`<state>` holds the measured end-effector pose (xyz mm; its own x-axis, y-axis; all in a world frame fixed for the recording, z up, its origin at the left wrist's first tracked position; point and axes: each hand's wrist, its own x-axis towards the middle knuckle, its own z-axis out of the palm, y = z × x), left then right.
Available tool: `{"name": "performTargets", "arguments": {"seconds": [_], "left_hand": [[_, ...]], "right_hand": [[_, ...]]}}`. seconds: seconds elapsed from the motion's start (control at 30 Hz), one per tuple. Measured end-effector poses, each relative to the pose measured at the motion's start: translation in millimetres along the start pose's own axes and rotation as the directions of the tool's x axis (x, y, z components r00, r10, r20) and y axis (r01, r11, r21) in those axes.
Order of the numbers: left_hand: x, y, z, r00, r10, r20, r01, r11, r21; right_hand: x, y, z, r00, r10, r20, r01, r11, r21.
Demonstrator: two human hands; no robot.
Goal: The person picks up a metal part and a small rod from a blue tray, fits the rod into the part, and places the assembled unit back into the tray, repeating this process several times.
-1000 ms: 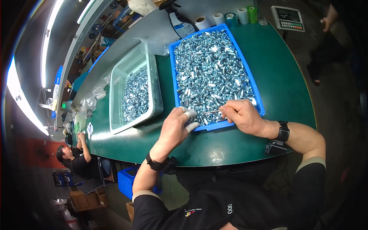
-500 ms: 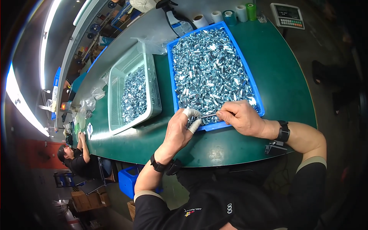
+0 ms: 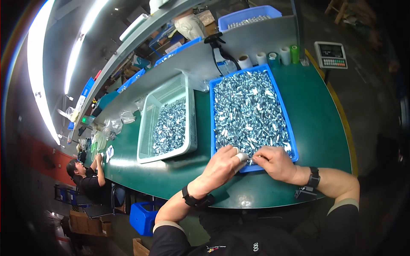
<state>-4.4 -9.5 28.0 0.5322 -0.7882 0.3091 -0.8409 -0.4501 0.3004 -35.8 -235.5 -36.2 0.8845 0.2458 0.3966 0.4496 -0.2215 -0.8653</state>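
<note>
My left hand [image 3: 223,167], with white finger covers on the thumb and forefinger, is closed in a pinch over the near edge of the blue tray [image 3: 212,115]. A small shiny metal part shows at its fingertips, too small to make out well. Right beside it, my right hand [image 3: 277,165] is closed on a thin metal tool, now mostly hidden by the fingers, and its fingertips nearly meet the left ones. Many small silvery metal parts [image 3: 247,111] fill the tray beneath and beyond my hands.
A pale green basket [image 3: 193,128] with more metal parts stands left of the tray. Rolls of film [image 3: 294,54], a spray bottle [image 3: 220,55] and a digital scale [image 3: 331,55] are at the back. Another person [image 3: 87,175] sits at far left, near a blue stool [image 3: 143,217].
The whole view has tilted up, so the bench sits lower in the picture. My hands have drawn closer together, and the thin tool between them shows less.
</note>
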Motion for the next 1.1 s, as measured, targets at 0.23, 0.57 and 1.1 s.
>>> {"name": "performTargets", "arguments": {"seconds": [0.23,0.57,1.1], "left_hand": [[18.7,3.5,3.3,0.997,0.059,-0.049,-0.059,0.998,0.003],[7.6,2.2,8.6,0.982,-0.145,-0.119,0.116,0.969,-0.220],[-27.7,-22.8,-17.2,0.940,-0.206,-0.272,0.202,0.979,-0.042]], "right_hand": [[0.2,6.9,1.9,1.000,-0.012,-0.007,0.012,0.998,-0.063],[-2.0,1.2,-2.0,0.994,0.106,-0.007,-0.104,0.986,0.131],[4.9,0.9,-1.4,0.978,0.205,-0.037,-0.195,0.963,0.187]]}}
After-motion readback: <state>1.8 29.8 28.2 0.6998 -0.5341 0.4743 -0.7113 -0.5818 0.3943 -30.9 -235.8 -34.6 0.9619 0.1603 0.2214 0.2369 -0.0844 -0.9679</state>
